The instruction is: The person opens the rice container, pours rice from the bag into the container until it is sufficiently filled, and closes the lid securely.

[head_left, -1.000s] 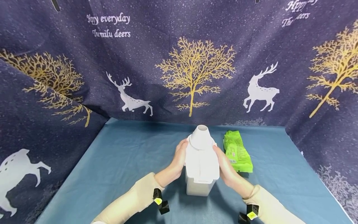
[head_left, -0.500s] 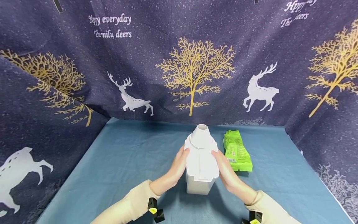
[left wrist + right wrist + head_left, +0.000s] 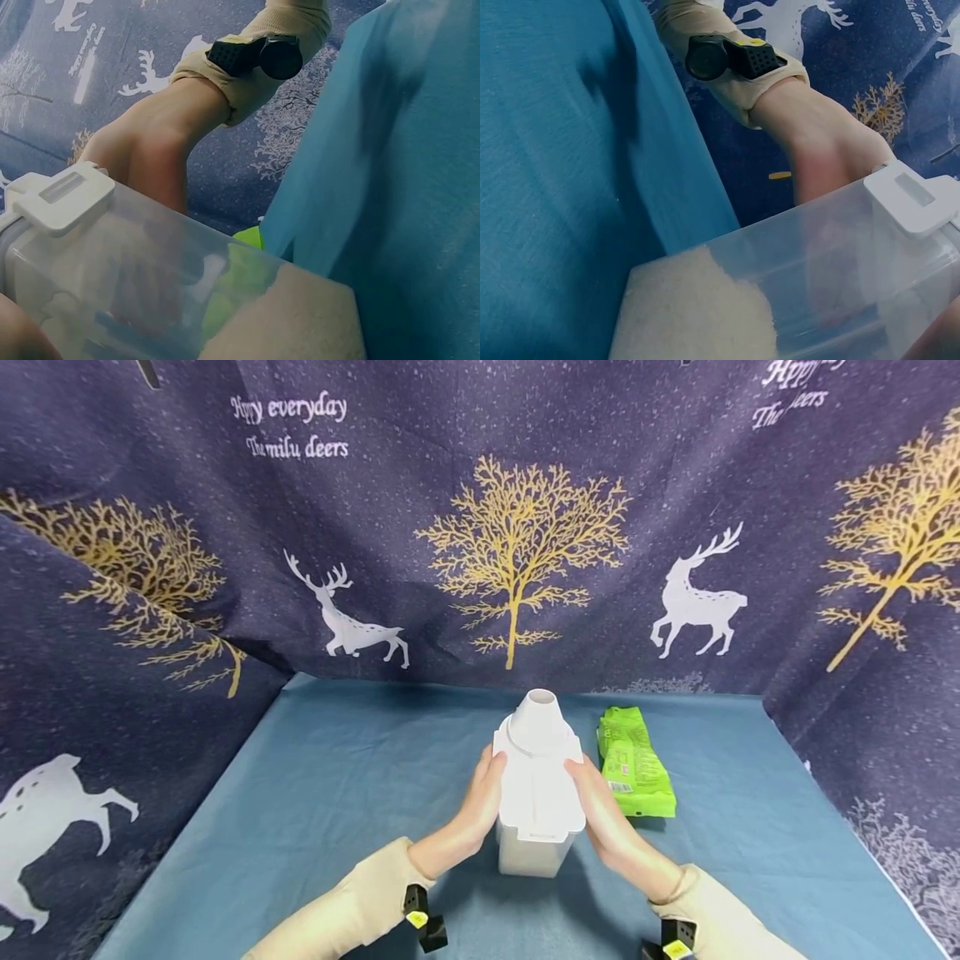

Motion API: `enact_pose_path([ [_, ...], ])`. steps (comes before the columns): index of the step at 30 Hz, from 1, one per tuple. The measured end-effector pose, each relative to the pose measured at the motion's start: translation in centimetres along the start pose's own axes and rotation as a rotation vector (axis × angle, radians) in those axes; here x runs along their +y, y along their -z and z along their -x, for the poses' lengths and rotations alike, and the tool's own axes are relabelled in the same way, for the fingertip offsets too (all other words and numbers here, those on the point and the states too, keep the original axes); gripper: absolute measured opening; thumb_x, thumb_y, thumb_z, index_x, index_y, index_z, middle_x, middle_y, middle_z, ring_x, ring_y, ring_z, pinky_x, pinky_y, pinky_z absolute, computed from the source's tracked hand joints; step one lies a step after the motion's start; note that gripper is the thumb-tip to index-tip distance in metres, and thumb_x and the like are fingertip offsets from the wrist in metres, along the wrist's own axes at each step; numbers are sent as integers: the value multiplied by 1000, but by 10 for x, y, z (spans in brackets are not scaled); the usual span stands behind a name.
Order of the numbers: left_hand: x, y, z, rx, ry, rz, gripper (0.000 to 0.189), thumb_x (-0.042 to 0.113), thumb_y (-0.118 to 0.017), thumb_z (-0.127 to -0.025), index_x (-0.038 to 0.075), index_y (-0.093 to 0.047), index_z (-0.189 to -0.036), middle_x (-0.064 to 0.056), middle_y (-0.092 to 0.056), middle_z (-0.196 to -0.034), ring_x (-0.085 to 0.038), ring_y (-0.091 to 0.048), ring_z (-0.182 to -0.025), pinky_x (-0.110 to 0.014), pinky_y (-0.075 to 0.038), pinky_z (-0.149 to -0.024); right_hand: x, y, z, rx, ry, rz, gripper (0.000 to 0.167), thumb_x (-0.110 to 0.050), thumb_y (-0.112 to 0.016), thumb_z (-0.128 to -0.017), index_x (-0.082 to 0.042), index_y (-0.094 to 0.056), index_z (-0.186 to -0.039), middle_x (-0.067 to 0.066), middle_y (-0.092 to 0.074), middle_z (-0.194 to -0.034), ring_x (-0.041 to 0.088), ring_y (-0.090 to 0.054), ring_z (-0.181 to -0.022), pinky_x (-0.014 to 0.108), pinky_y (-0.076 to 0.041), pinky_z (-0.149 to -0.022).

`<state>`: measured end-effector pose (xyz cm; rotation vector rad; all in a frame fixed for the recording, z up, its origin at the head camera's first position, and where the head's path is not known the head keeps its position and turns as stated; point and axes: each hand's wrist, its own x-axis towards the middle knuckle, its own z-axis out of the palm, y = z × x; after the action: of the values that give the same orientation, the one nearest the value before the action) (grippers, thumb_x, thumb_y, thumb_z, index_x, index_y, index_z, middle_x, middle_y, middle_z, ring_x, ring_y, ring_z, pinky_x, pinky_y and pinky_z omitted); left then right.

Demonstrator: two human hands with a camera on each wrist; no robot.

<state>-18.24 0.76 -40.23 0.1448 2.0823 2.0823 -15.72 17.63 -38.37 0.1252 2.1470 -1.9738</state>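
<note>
A clear plastic storage container [image 3: 528, 858] stands upright on the blue cloth at the middle of the head view. Its white lid [image 3: 536, 806] carries a cone-shaped spout [image 3: 537, 727] with an open top. My left hand [image 3: 480, 800] holds the left side, thumb over the lid's edge. From the other side my right hand [image 3: 606, 814] grips it likewise, thumb on the lid. Through the wall, in the right wrist view, pale grains like rice [image 3: 694, 311] lie at the bottom. A white latch [image 3: 911, 196] shows on the lid there. The fingers behind the container are mostly hidden.
A bright green bag [image 3: 636, 768] lies on the blue cloth [image 3: 360, 760] just right of the container. A dark hanging [image 3: 450, 485] with deer and golden trees closes off the back and sides. Small black cameras [image 3: 417, 906] sit on the wrists.
Both thumbs have come from the lid's far side edges nearer, onto its top. The container stays in almost the same place, and the green bag has not moved.
</note>
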Motion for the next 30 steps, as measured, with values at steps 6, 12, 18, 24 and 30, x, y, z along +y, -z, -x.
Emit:
enact_pose_path([
  [6, -1, -2, -7, 17, -7, 23, 56, 29, -28, -105, 2, -17, -153, -21, -19, -159, -40, -16, -147, -56, -14, -118, 0, 1, -7, -4, 15, -7, 71, -38, -32, -104, -6, 6, -155, 16, 5, -163, 35, 4, -150, 56, -5, -119],
  [12, -2, -3, -11, 16, -30, 33, 54, 27, -28, -105, 3, -19, -152, -20, -22, -158, -39, -18, -147, -55, -15, -118, 1, 2, -10, -3, 17, -6, 71, -38, -31, -104, -6, 8, -154, 14, 8, -163, 34, 7, -150, 56, -2, -120],
  [18, -1, -3, -13, 23, -26, 36, 54, 27, -29, -105, 5, -19, -153, -19, -20, -159, -39, -17, -147, -56, -15, -118, -1, 2, -10, 3, 13, -6, 73, -38, -32, -103, -6, 9, -154, 14, 11, -163, 33, 9, -150, 56, -2, -120],
  [24, 1, -4, -14, 41, -44, 36, 53, 24, -29, -104, 3, -21, -152, -20, -24, -157, -39, -20, -146, -55, -17, -118, -3, 2, -12, 15, 20, -2, 72, -37, -32, -103, -6, 7, -154, 15, 7, -163, 34, 4, -150, 55, -5, -120],
  [30, 1, -5, -18, 60, -44, 25, 53, 25, -30, -104, 2, -23, -151, -20, -27, -156, -39, -24, -144, -55, -20, -117, -1, 2, -18, 36, 37, 0, 68, -36, -32, -103, -4, 0, -155, 18, -3, -162, 35, -6, -149, 54, -10, -120],
])
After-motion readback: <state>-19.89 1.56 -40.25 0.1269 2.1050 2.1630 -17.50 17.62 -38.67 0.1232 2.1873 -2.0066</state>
